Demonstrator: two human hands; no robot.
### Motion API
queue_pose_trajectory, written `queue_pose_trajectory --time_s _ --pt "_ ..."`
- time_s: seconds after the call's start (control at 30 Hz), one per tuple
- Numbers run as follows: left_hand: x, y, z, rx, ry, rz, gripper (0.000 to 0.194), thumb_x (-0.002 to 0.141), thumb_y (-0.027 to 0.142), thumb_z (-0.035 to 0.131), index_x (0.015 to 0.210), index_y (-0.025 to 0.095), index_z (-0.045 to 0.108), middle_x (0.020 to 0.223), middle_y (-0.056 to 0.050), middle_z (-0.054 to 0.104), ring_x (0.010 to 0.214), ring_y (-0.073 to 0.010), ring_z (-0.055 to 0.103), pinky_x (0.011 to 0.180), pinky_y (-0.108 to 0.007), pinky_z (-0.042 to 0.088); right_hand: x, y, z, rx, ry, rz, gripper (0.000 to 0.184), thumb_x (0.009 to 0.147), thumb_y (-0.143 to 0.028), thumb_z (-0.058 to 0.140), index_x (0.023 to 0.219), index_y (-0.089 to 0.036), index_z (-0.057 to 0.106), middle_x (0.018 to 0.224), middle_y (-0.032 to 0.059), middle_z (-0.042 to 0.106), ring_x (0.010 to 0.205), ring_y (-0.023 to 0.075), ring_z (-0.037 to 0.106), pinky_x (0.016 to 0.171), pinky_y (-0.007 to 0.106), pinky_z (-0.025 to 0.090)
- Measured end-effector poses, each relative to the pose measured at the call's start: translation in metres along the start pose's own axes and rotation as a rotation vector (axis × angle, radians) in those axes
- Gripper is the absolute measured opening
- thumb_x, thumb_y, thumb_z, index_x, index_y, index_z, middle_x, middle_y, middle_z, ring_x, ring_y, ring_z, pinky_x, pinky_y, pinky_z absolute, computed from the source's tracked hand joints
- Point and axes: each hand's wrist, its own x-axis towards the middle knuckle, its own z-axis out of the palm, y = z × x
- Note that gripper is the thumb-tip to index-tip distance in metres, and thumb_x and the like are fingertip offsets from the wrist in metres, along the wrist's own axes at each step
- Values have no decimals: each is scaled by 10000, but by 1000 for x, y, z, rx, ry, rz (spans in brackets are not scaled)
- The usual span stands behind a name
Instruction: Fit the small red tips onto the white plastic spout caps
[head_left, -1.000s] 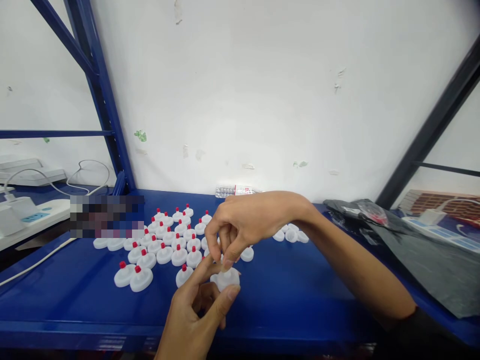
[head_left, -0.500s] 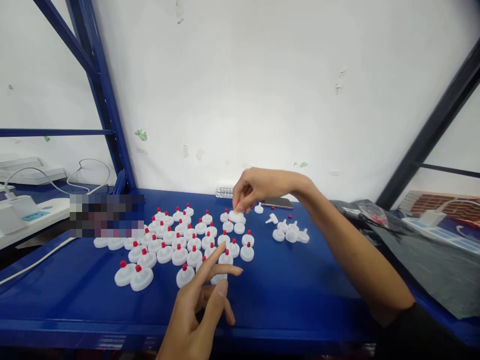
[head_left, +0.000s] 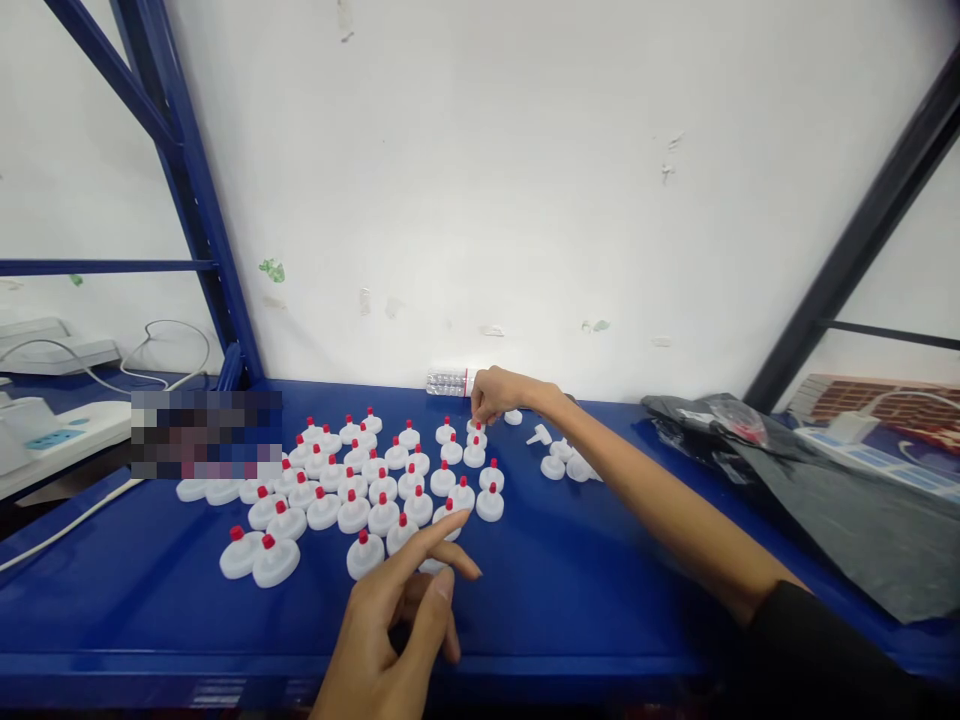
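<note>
At the back of the table, my right hand (head_left: 491,395) is closed, its fingertips pinching the top of a white round cap (head_left: 473,427) that stands at the far end of a row. The fingers hide most of that cap. Close to me, my left hand (head_left: 401,610) hovers over the near edge of the group with fingers apart and nothing in them. Its index finger partly covers a red-tipped white cap (head_left: 448,522). Many more white caps with red tips (head_left: 352,512) stand upright to the left and ahead of it.
Right of the group lie white caps without red tips (head_left: 553,467), partly behind my right forearm, and a loose white piece (head_left: 538,435). A blister pack (head_left: 446,383) rests by the wall. Black plastic bags (head_left: 810,500) and a power strip (head_left: 892,470) are at the right.
My right hand has lowered the white cap to the back of the row and moved slightly farther back. My left hand stays nearly in place. The whole view has shifted slightly.
</note>
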Motion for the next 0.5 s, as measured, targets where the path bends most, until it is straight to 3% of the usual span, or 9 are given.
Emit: queue_pose_trajectory --time_s 0.17,0.3,0.4,0.5 --pt "2 -5 -6 41 -85 27 381 1048 463 481 1356 329 661 985 -15 677 559 -95 593 563 -236 517 2 1 0 -17 1 4 128 783 -201 774 866 -113 817 783 86 794 751 176 743 605 198 500" --pt "2 -9 -8 50 -95 35 376 1058 452 467 1366 334 646 987 -11 670 561 -90 595 561 -228 522 -5 -1 -9 -32 17 32 227 792 -367 817 887 -160 821 796 55 799 746 171 740 630 213 503" --pt "3 -9 -7 53 -102 48 370 1062 444 461 1369 343 640 971 -5 665 563 -87 593 564 -222 523 -13 0 -21 -74 82 108 312 858 -472 759 891 -167 815 846 69 805 749 180 742 668 244 516" --pt "3 -8 -7 57 -104 47 359 1063 437 465 1364 353 640 968 1 664 562 -81 595 568 -216 525 -20 6 -31 -175 202 247 300 905 -424 723 892 -136 805 857 130 796 838 253 749 764 326 526"
